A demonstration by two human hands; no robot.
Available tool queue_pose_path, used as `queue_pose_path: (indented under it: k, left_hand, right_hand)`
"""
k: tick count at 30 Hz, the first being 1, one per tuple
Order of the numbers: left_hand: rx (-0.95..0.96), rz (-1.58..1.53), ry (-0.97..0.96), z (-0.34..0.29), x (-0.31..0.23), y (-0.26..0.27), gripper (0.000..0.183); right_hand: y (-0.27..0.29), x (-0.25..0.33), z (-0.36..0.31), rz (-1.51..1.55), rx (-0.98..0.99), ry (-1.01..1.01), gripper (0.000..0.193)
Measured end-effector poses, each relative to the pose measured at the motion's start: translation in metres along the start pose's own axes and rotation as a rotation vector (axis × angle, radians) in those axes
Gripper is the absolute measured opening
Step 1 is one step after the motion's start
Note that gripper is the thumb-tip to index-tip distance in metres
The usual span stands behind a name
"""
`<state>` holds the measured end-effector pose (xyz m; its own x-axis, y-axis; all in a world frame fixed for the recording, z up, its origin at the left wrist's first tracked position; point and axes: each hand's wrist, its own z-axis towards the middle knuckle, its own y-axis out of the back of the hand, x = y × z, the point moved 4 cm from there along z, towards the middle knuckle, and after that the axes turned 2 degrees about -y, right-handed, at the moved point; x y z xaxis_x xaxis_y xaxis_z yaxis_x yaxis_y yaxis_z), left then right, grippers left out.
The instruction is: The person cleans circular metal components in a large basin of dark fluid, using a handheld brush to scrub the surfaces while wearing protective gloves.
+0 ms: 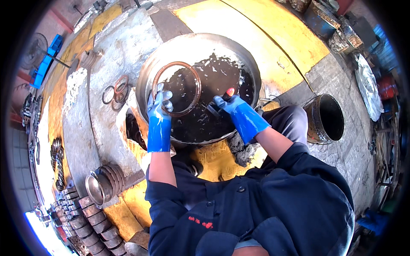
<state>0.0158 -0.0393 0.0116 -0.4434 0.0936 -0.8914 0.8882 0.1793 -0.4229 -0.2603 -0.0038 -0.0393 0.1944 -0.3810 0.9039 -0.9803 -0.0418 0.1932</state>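
In a blue rubber glove, my left hand (160,102) grips a thin reddish-brown metal ring (199,85) by its lower left side. The ring is held up over a wide round metal basin (255,70), which contains dark liquid (205,126). My right hand (235,107), gloved the same way, is closed around a brush (230,91) with a red handle end. Its dark head (212,109) points toward the ring and appears apart from it. My fingers cover most of the brush's handle.
Several similar rings (121,88) lie on the floor left of the basin. A dirty metal bucket (316,121) stands by my right knee. At the lower left are a row of wider metal rings (99,190) and stacked metal blocks (96,219). A plastic bag (368,87) lies far right.
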Motion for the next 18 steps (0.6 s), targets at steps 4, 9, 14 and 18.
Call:
queue_pose_path:
  k: [4,9,14,18]
  left_hand:
    - [0.338,-0.473,0.107,0.004,0.021,-0.009,0.037]
    - [0.213,-0.059,0.008,0.003,0.019,-0.007,0.037]
    - [-0.029,1.079,-0.767,-0.004,-0.003,-0.022,0.051]
    - [0.172,1.433,-0.819,-0.029,-0.023,-0.065,0.055]
  right_hand:
    - [0.004,0.018,0.007,0.074,0.1,0.05,0.03]
    - [0.015,0.042,0.005,0.004,0.199,0.075,0.03]
    - [0.031,0.077,-0.007,-0.662,0.081,0.267,0.03]
    - [0.005,0.097,-0.021,-1.193,0.061,0.491,0.022]
